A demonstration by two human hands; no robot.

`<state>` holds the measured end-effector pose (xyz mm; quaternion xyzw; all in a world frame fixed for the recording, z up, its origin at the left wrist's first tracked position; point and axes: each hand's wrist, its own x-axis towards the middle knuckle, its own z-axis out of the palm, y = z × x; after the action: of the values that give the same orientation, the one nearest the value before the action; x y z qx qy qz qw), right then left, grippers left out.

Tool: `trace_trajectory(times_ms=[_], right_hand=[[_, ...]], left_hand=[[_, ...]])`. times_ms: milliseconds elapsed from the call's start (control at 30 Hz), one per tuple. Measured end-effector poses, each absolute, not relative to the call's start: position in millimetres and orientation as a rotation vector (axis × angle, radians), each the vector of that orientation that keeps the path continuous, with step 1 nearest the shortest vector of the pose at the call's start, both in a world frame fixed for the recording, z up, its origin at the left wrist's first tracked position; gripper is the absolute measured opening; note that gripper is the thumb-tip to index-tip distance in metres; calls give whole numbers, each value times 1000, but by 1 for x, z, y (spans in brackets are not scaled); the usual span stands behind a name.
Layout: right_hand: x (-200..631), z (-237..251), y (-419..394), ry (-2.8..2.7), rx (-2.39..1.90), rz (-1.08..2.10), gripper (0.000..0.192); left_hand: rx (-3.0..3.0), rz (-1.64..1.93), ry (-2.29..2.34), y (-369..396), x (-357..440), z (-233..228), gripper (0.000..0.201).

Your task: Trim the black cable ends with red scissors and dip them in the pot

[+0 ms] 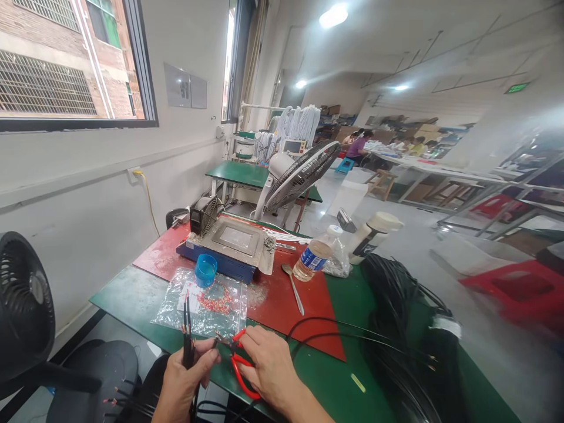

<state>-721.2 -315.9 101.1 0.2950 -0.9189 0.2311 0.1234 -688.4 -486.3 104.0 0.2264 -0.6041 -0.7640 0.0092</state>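
My left hand (187, 376) is closed around a bunch of black cables (188, 346), their thin stripped ends pointing up. One cable end sticks out between thumb and fingers toward the right. Red-handled pliers (241, 367) are in my right hand (268, 361), with their jaws at or close to that cable end. Whether the jaws grip it is too small to tell. Just beyond the hands lies a clear plastic bag (170, 311) with many small red and pale pieces (215, 298) scattered on it. A blue round cup (205, 269) stands on the bag's far part.
Behind the bag sits a blue-based heating plate (238, 238) with a small fan (205, 214). A spoon (294, 291), a bottle (314, 255) and a large fan (302, 176) stand or lie beyond. Coiled black cables (392, 294) fill the table's right side.
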Motion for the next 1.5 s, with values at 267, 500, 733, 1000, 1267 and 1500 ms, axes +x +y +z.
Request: trace_trajectory(times_ms=[267, 500, 733, 1000, 1267, 1500], right_hand=[[-718, 93, -316, -2564, 864, 550, 6], [-721, 90, -315, -2468, 869, 484, 27], [-723, 78, -316, -2610, 862, 526, 14], [-726, 87, -318, -2706, 937, 592, 17], [-730, 84, -318, -2699, 975, 623, 20], [-728, 72, -320, -2727, 789, 952, 27]], left_hand=[[714, -2467, -1837, -486, -689, 99, 54], [768, -2483, -1840, -485, -689, 101, 54], [870, -2542, -1805, -485, -690, 103, 55], [895, -2512, -1815, -487, -692, 101, 57], [833, -2526, -1799, -488, -692, 94, 59], [842, -2498, -1801, -486, -694, 89, 58]])
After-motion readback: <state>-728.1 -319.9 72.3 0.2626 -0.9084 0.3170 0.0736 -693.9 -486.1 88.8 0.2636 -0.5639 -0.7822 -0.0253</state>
